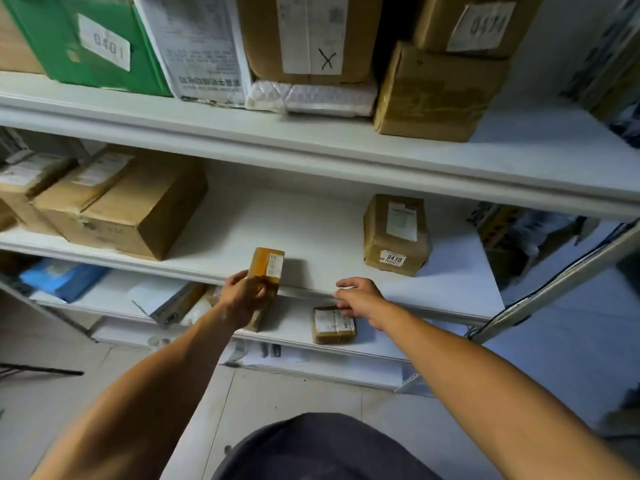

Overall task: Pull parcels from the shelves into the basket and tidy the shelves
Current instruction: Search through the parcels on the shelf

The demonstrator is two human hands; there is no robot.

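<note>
On the middle shelf [329, 216], open room lies between a large carton [138, 209] at left and the parcel marked 0410 [394, 233] at right, where the left hand [242, 292] grips a small parcel [268, 266] at the front edge, while the right hand [356, 297], fingers loosely curled, touches a flat parcel [334, 325] on the shelf below.

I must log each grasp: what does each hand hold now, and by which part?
The left hand grips the small brown parcel by its lower end. The right hand holds nothing; its fingers reach toward the flat parcel.
</note>
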